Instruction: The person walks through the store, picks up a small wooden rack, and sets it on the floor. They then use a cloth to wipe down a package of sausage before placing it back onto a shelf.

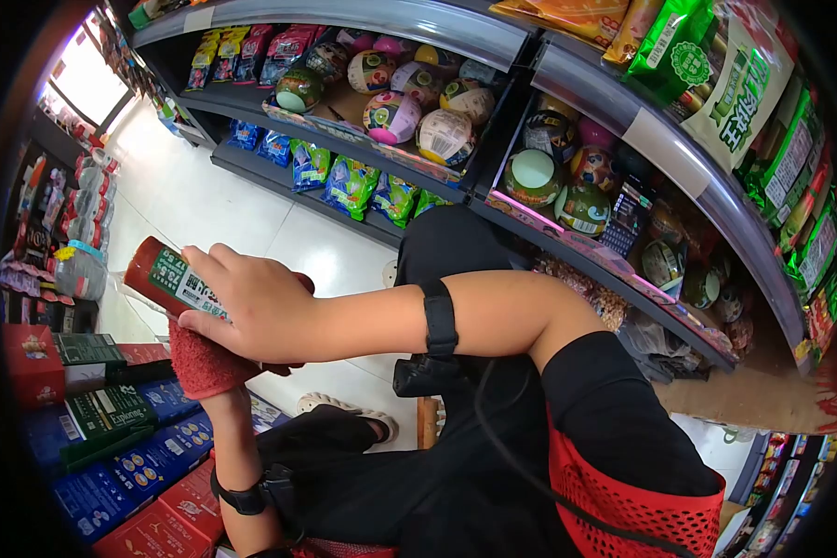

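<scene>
In my right hand [251,302] is a tilted reddish-brown package [145,260] with a green and white label printed with small text. My fingers wrap over its top side and the thumb presses from below. My left hand [225,395] is just beneath, gripping a fuzzy red cloth [200,365] that covers most of it. The cloth lies against the underside of the package, and my left fingers are hidden by it and by my right hand. Both hands are above the aisle floor, between the shelf and the stacked boxes.
A dark shelf [344,209] ahead holds several round toy eggs [391,116] and bagged snacks [352,186]. Green snack packs [665,51] fill the upper right shelf. Red and blue boxes [139,456] are stacked at lower left. A shoe [377,418] rests on the white floor [214,191].
</scene>
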Demonstrator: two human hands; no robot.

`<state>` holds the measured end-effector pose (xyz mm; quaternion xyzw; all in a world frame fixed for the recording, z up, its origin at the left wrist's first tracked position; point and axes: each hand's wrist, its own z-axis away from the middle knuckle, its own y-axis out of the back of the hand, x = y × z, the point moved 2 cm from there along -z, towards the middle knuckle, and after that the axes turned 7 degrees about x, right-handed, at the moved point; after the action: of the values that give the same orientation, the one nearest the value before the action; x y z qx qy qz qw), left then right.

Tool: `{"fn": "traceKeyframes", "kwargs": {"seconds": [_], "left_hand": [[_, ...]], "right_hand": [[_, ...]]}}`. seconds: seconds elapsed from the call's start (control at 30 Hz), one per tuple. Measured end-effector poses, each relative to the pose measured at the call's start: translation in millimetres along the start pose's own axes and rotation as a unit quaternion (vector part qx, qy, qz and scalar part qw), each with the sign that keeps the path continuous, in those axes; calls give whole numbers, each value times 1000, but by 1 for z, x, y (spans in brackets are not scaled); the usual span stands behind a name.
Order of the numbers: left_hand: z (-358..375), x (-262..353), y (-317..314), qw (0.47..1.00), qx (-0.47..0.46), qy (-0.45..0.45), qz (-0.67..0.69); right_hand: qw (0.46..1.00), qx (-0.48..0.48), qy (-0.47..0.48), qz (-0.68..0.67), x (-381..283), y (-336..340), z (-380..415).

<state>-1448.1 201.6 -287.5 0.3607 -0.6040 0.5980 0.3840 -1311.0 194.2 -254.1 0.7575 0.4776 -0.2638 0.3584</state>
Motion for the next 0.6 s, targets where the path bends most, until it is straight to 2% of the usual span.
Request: {"fn": "traceKeyframes", "kwargs": {"seconds": [0.17,0.23,0.43,0.6], "left_hand": [[-14,20,25,969,50,-146,-192],[-12,25,28,972,29,-167,-165],[-13,17,11,988,8,-113,-107],[-15,-9,24,999,33,10,29]], "right_hand": [[999,-42,13,-5,-4,-4,14],[997,-78,-13,-4,-6,-9,23],[999,-38,-18,-17,-3,-3,17],[999,-5,-32,-7,-1,0,11]]}}
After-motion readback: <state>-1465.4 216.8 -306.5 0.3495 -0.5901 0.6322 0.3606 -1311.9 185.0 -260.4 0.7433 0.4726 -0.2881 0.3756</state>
